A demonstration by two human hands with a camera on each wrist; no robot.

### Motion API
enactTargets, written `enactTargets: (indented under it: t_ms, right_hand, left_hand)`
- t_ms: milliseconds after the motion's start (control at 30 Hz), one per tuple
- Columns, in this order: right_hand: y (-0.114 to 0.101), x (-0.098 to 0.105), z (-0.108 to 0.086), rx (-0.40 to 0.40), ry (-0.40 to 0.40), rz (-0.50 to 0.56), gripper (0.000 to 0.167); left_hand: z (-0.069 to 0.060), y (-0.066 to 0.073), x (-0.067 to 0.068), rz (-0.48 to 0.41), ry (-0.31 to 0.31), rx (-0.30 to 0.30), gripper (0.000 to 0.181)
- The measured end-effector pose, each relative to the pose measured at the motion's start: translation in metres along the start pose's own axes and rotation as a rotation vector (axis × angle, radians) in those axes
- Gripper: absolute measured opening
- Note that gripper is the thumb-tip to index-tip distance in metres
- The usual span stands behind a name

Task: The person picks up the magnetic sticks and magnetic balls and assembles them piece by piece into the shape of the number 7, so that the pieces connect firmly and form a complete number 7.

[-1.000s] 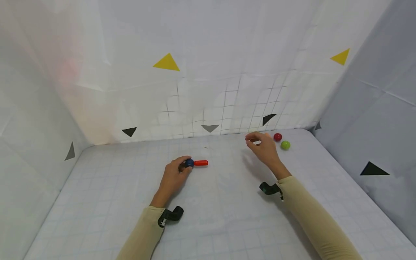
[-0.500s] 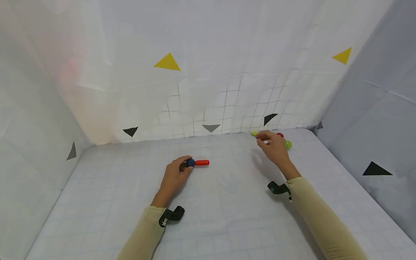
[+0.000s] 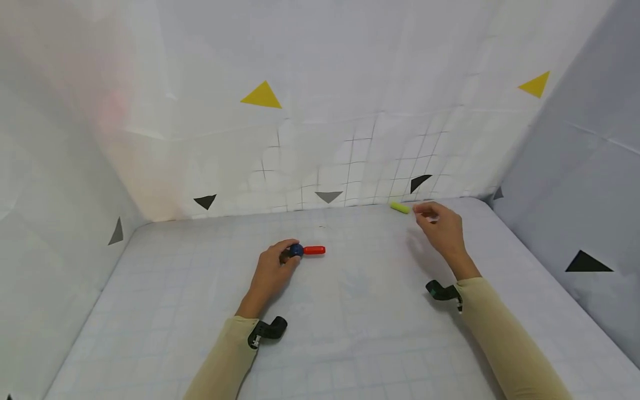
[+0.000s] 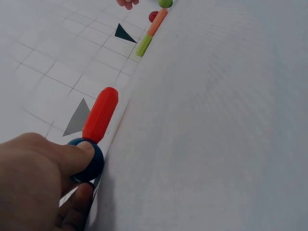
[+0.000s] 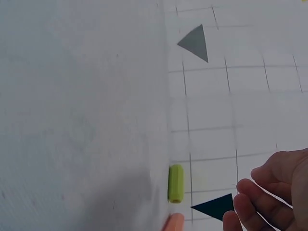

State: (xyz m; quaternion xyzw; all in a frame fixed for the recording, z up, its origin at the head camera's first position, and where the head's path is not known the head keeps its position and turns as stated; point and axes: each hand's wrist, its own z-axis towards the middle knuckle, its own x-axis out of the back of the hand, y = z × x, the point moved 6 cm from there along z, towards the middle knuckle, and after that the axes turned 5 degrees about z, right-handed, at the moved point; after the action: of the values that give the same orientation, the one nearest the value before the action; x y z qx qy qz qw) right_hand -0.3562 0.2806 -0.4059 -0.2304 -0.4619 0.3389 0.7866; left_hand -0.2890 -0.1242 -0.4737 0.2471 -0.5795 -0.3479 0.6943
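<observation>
My left hand (image 3: pixel 270 272) pinches a dark blue ball (image 3: pixel 296 250) between thumb and fingers. A red stick (image 3: pixel 315 250) juts from the ball, pointing right, and its end is free. In the left wrist view the thumb lies over the blue ball (image 4: pixel 87 161). My right hand (image 3: pixel 444 232) hovers over the far right of the table, fingers loosely curled, with nothing in it. Just left of its fingertips lies a yellow-green stick (image 3: pixel 399 207). An orange stick (image 5: pixel 174 223) lies end to end with that one; the hand hides it in the head view.
Beyond the orange stick, the left wrist view shows a red ball (image 4: pixel 153 17) and a green ball (image 4: pixel 165 3). White walls with black, grey and yellow triangles (image 3: pixel 328 196) enclose the back and sides of the white table (image 3: pixel 350 333).
My right hand has moved right, uncovering the yellow-green stick and covering the red and green balls in the head view. The left hand keeps its hold on the blue ball.
</observation>
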Motion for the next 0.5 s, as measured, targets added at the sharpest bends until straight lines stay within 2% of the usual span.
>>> enactTargets:
  t_ms: [233,500]
  right_hand:
    - [0.009,0.014,0.003,-0.030,0.034,-0.026,0.020]
    - [0.018,0.021,0.003,-0.082,0.059,-0.049,0.018]
  left_hand:
    - [0.000,0.002,0.001,-0.008,0.014,-0.021,0.039]
    - [-0.001,0.001,0.001,0.005,0.010,-0.008,0.038]
